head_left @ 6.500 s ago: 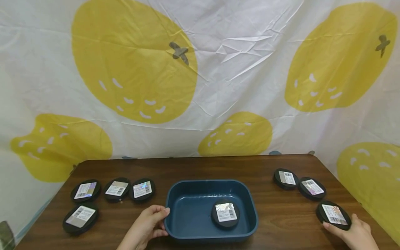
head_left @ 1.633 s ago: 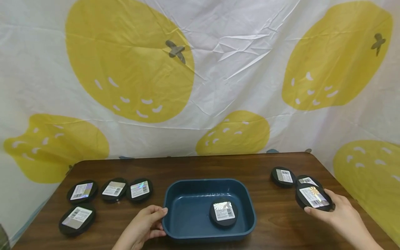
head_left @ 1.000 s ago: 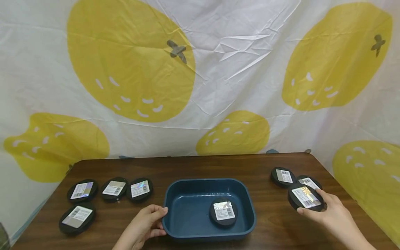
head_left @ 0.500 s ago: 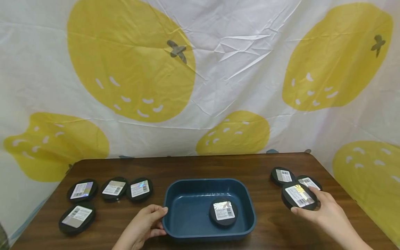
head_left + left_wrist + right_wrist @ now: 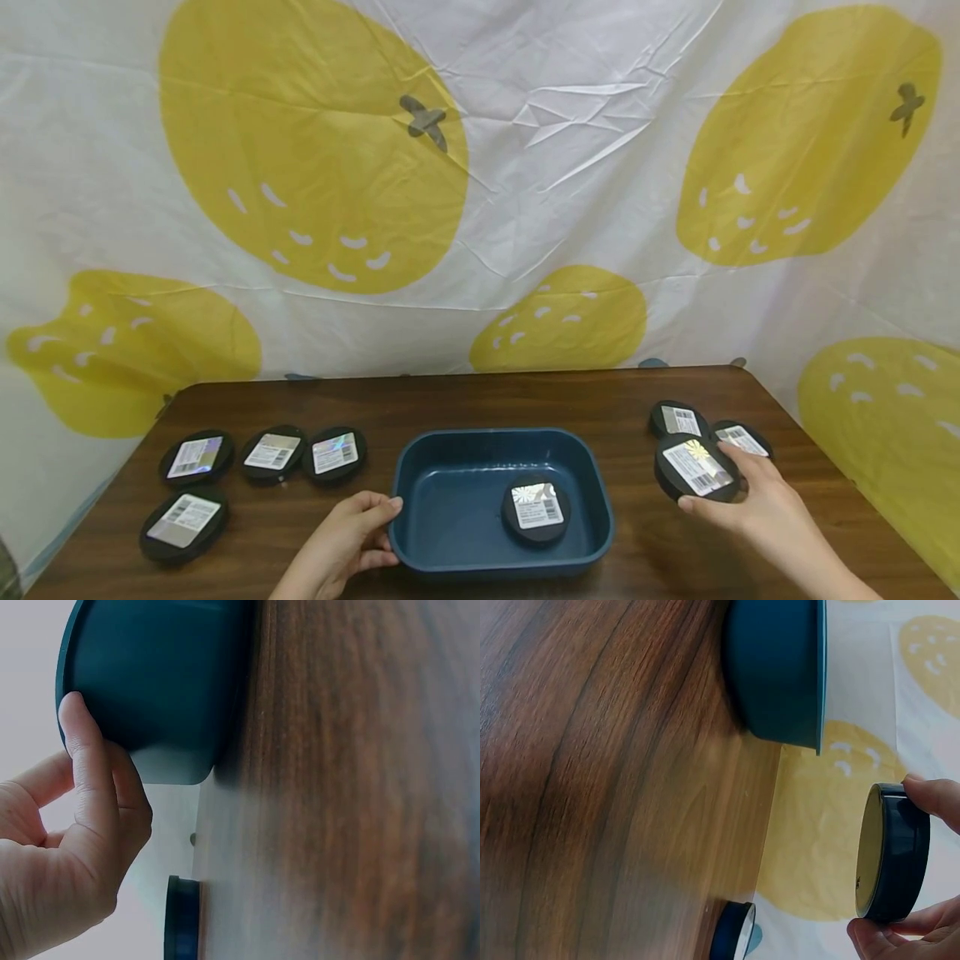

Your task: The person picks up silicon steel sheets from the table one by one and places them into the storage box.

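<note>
Black tin (image 5: 697, 468), pinched by the right hand (image 5: 765, 504) above the table (image 5: 465, 403) right of the blue tub (image 5: 450, 517), appears mid-transfer; left hand (image 5: 356, 533) grips the tub; next move presumably requires clearing its rim.

There are eight round black containers in all. Four are on the left of the table (image 5: 480, 404): one at the far left (image 5: 197, 458), one in front of it (image 5: 182, 527) and two side by side (image 5: 273, 454) (image 5: 335, 456). One container (image 5: 536, 512) lies in the basin. The right side has three: two on the table (image 5: 677, 419) (image 5: 742, 437) and one (image 5: 697, 468) in the fingers (image 5: 738, 457) of the right hand (image 5: 765, 496). Each of the eight shows one rectangular label. There is one blue rectangular basin (image 5: 457, 517) and one table. Two hands are present, one left (image 5: 356, 533) and one right. Five yellow lemons (image 5: 315, 150) are printed on the white cloth (image 5: 585, 50). The left wrist view shows one container, the right wrist view two.
</note>
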`<state>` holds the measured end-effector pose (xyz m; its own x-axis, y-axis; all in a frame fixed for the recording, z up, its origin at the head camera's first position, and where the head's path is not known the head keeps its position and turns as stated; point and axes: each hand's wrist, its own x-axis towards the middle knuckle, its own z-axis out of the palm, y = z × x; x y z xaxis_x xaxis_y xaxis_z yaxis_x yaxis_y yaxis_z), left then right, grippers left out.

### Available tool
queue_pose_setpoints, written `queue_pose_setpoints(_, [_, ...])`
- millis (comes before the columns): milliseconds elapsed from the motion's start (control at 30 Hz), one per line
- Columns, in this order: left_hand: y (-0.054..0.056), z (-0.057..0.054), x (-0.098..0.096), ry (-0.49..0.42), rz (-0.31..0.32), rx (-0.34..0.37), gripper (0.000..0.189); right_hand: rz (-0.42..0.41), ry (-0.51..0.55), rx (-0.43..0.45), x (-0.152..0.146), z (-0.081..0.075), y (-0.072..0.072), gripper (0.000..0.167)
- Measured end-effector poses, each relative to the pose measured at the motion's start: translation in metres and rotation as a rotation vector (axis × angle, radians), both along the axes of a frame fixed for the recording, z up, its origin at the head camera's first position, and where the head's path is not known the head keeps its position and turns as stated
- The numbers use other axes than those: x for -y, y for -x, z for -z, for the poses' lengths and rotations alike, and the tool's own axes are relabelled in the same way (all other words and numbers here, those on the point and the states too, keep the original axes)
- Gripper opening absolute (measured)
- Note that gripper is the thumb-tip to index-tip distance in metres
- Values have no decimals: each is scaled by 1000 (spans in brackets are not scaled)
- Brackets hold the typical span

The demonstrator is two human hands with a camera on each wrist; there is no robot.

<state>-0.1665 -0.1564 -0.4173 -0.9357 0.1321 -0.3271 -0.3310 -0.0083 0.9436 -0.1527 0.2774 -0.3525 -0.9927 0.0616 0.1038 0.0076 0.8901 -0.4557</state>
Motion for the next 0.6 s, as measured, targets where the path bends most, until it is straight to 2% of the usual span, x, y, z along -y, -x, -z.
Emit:
queue_pose_setpoints(267, [-1, -3, 0, -10, 5, -1, 17, -22, 18, -45, 11, 1, 0, 92])
queue_pose_setpoints(600, [0, -2, 1, -15, 6, -1, 18, -30, 33, -30, 22, 0, 1, 95])
